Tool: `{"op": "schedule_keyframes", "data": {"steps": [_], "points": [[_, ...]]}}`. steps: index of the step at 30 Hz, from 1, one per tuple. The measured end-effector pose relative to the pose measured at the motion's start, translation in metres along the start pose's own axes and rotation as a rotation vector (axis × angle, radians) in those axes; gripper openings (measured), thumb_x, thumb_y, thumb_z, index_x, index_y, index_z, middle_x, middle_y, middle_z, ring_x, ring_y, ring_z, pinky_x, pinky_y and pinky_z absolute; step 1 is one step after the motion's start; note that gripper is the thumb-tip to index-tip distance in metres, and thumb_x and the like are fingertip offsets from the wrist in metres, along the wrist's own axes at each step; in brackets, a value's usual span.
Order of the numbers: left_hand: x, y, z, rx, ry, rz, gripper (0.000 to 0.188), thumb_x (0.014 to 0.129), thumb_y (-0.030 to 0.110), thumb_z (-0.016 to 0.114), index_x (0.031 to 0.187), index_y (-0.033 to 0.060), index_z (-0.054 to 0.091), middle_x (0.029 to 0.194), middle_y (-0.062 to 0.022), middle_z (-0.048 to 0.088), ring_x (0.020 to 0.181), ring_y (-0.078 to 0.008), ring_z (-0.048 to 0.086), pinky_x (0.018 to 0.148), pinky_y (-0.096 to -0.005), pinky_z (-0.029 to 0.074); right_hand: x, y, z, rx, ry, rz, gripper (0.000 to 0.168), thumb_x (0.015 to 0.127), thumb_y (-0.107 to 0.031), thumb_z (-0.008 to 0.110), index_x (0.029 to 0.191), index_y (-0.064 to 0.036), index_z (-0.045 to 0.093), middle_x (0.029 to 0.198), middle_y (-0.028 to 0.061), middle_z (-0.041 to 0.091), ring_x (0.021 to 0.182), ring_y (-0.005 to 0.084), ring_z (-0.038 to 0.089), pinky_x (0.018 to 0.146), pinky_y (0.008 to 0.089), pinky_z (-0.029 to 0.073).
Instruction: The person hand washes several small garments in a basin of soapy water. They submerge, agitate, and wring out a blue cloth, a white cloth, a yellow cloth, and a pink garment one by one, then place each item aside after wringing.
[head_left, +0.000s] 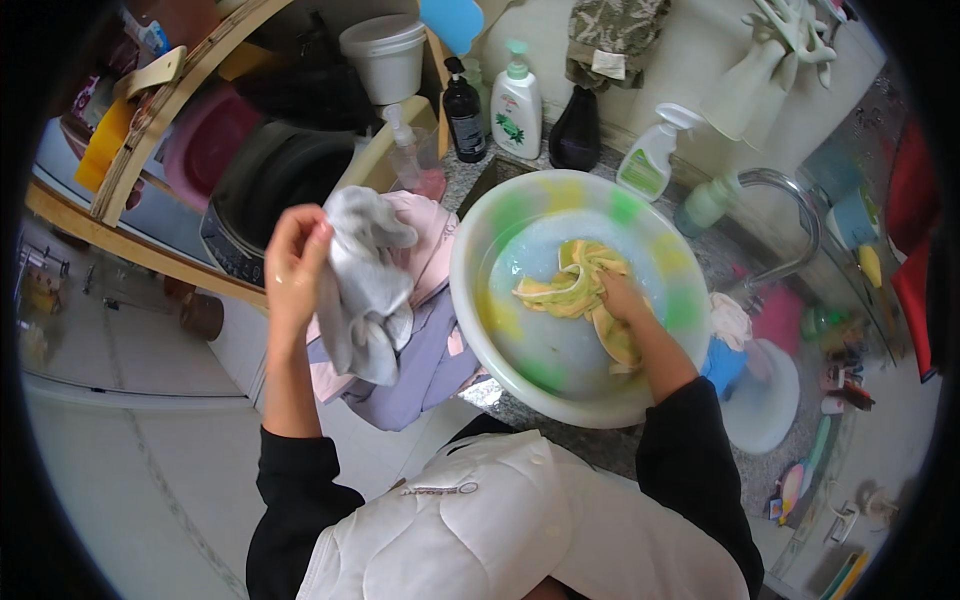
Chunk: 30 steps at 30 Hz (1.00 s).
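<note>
A large plastic basin (480, 352) with green and yellow patches holds cloudy water. My right hand (624, 297) grips a wet yellow-green cloth (574, 289) in that water. To the left of the basin, my raised left hand (296, 251) pinches a light grey cloth (365, 300) near its top, and the cloth hangs down in folds. Behind the grey cloth lie pink fabric (431, 240) and a purple-grey garment (427, 360), which droops over the counter's front edge.
Behind the basin stand a white pump bottle (516, 112), dark bottles (464, 120) and a spray bottle (649, 161). A curved metal faucet (806, 217) rises at the right, near a white bowl (765, 412). A black washing machine (281, 180) and wooden shelf frame are at the left.
</note>
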<state>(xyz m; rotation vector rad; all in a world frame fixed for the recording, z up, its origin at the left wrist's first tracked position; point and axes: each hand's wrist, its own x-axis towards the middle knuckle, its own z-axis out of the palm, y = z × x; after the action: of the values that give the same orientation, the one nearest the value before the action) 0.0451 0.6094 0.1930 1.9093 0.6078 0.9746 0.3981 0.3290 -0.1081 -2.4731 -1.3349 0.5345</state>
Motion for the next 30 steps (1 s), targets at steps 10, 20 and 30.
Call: {"op": "schedule_keyframes", "data": {"steps": [10, 20, 30], "points": [[0.090, 0.130, 0.114, -0.520, -0.192, 0.322, 0.018, 0.091, 0.011, 0.050, 0.106, 0.0011, 0.053, 0.095, -0.0043, 0.057, 0.084, -0.0106, 0.055, 0.074, -0.0232, 0.044, -0.033, 0.029, -0.041, 0.223, 0.109, 0.049, 0.053, 0.074, -0.013, 0.060, 0.124, -0.004, 0.046, 0.123, 0.0210, 0.049, 0.112, 0.0350, 0.047, 0.096, 0.0373, 0.038], [0.006, -0.081, 0.268, 0.778, -0.840, 0.226, 0.061, 0.077, 0.036, 0.063, 0.129, 0.0213, 0.035, 0.133, -0.0166, 0.035, 0.118, -0.0357, 0.040, 0.091, -0.0558, 0.034, -0.055, 0.004, -0.042, 0.019, 0.175, 0.139, 0.091, 0.071, -0.053, 0.061, 0.143, -0.019, 0.015, 0.146, 0.0163, 0.016, 0.132, 0.0361, 0.022, 0.097, 0.0650, 0.022], [-0.029, -0.187, 0.356, 1.056, -1.372, 0.262, 0.106, 0.061, 0.083, 0.045, 0.144, 0.0299, 0.004, 0.150, -0.0117, 0.000, 0.135, -0.0397, 0.005, 0.095, -0.0713, 0.005, -0.013, 0.011, 0.014, -0.276, 0.307, -0.039, 0.082, 0.064, -0.025, 0.064, 0.138, -0.015, 0.030, 0.137, 0.0122, 0.035, 0.120, 0.0272, 0.041, 0.083, 0.0440, 0.044]]}}
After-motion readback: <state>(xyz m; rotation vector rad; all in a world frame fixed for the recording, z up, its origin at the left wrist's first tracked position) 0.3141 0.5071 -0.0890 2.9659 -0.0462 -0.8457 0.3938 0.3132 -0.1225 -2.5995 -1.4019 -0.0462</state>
